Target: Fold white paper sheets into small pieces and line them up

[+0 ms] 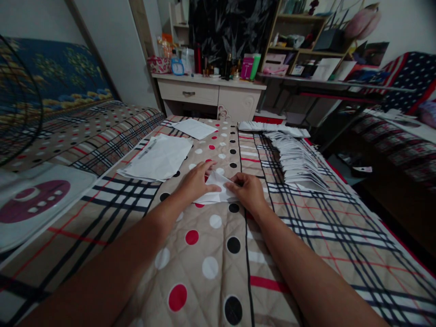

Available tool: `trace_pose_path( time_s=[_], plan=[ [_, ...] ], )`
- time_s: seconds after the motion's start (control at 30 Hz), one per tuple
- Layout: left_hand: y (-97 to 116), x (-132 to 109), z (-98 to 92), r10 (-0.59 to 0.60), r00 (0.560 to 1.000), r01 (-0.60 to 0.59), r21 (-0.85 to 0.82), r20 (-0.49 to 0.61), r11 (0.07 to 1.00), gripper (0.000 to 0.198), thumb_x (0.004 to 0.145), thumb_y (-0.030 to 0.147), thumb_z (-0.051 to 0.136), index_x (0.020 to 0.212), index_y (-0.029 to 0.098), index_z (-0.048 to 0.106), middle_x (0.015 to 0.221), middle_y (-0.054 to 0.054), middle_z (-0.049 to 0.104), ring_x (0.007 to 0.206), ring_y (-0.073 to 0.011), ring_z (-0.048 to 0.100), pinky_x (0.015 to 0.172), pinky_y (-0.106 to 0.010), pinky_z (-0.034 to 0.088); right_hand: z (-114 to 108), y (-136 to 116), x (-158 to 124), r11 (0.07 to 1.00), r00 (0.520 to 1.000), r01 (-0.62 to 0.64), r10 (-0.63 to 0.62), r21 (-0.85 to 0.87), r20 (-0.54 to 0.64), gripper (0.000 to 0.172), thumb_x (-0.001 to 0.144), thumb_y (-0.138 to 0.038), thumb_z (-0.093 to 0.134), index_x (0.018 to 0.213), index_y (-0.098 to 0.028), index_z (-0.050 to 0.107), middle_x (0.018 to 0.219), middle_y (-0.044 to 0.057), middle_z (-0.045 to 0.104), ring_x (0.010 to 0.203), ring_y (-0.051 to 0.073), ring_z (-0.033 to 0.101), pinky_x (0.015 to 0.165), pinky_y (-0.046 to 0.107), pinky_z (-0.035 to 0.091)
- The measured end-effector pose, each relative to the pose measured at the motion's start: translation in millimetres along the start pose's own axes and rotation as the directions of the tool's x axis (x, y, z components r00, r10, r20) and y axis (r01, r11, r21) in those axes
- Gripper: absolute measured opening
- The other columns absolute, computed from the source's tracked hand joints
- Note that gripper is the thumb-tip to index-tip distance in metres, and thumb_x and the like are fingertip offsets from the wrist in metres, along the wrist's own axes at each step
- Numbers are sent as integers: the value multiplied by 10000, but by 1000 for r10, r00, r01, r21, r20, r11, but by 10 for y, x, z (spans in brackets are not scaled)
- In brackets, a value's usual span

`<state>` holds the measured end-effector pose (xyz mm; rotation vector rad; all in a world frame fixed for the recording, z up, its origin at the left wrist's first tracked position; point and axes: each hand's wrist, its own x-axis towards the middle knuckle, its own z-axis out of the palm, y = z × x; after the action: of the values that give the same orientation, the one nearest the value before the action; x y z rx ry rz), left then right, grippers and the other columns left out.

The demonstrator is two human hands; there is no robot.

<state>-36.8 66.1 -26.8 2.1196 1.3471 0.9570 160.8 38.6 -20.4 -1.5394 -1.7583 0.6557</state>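
A partly folded white paper (218,190) lies on the patterned bedspread (207,236) between my two hands. My left hand (199,181) grips its left side, the thumb on top of the paper. At the right edge, the thumb and fingers of my right hand (248,188) pinch the same paper. Beyond my left hand is a stack of flat white sheets (158,156), with another white sheet (195,128) lying farther back. To the right, folded white papers (298,161) overlap in a long row, and a further bundle (272,128) lies across its far end.
A white bag with a purple print (81,181) lies at the left edge. Past the bed stands a white dresser (207,91) crowded with bottles and boxes. Shelves (299,50) and a desk (340,84) are at the back right. A dark round wire frame shows at far left.
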Motion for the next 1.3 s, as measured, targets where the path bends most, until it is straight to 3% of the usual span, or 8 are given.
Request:
trace_pose_path(
  time_s=[0.17, 0.33, 0.5, 0.6, 0.67, 0.83, 1.07, 1.3],
  plan=[
    [179, -43, -94, 188, 981, -168, 283, -45, 944, 680, 555, 333, 897, 1170, 235, 624, 1265, -88, 528, 1180, -286, 525, 1014, -438, 440, -29, 27, 19, 998, 997, 56, -58, -41, -44, 227, 666, -187, 725, 891, -202, 698, 819, 9, 687, 691, 144, 589, 612, 248, 431],
    [273, -64, -102, 186, 964, -226, 218, 189, 949, 100, 781, 246, 725, 856, 183, 703, 936, -54, 643, 904, -208, 615, 845, -338, 478, -114, 55, 43, 989, 987, 142, -144, 34, 73, 153, 720, -103, 601, 788, -193, 705, 844, 18, 699, 772, 150, 619, 732, 264, 469],
    [204, -25, -207, 89, 937, -82, -33, 339, 996, 228, 799, 390, 676, 906, 195, 730, 927, -51, 660, 858, -186, 622, 777, -285, 470, -316, 31, 76, 974, 922, 109, -173, 197, 346, 242, 724, -339, 732, 896, -168, 734, 918, 45, 695, 812, 170, 619, 740, 276, 478],
    [248, -20, -321, 124, 884, -114, -48, 450, 992, 426, 646, 436, 796, 1010, 224, 727, 1011, -48, 649, 944, -210, 602, 815, -288, 453, -403, 21, 87, 963, 867, 138, -230, 231, 442, 407, 608, -303, 826, 985, -185, 729, 1036, 44, 673, 905, 182, 614, 816, 290, 478],
    [287, -19, -370, 135, 870, -137, -31, 475, 990, 479, 601, 419, 821, 1032, 235, 723, 1025, -42, 641, 948, -210, 594, 818, -286, 446, -421, 22, 93, 961, 856, 149, -244, 234, 456, 355, 626, -272, 812, 961, -188, 730, 1054, 47, 663, 937, 183, 613, 856, 301, 472],
    [239, 12, -367, 116, 871, -80, -94, 478, 992, 247, 726, 303, 702, 948, 205, 744, 976, -57, 682, 878, -186, 630, 788, -278, 467, -379, 54, 118, 949, 862, 140, -258, 284, 437, 159, 732, -277, 712, 846, -168, 729, 985, 58, 679, 884, 169, 629, 841, 306, 483],
    [-12, 32, -280, -135, 930, 199, -158, 342, 967, 187, 667, 285, 720, 787, 141, 722, 706, -46, 681, 642, -158, 610, 577, -250, 472, -273, 65, 112, 992, 963, 82, -103, 97, 247, 152, 693, -189, 703, 843, -162, 692, 857, 27, 679, 784, 161, 605, 737, 283, 462],
    [48, 17, -317, -124, 943, 180, -160, 308, 971, 162, 590, 182, 707, 750, 158, 721, 650, -5, 630, 580, -116, 539, 512, -197, 406, -231, 38, 102, 994, 982, 104, -109, 44, 155, 223, 647, -93, 668, 859, -163, 662, 838, 14, 675, 729, 144, 584, 684, 262, 445]
  ],
)
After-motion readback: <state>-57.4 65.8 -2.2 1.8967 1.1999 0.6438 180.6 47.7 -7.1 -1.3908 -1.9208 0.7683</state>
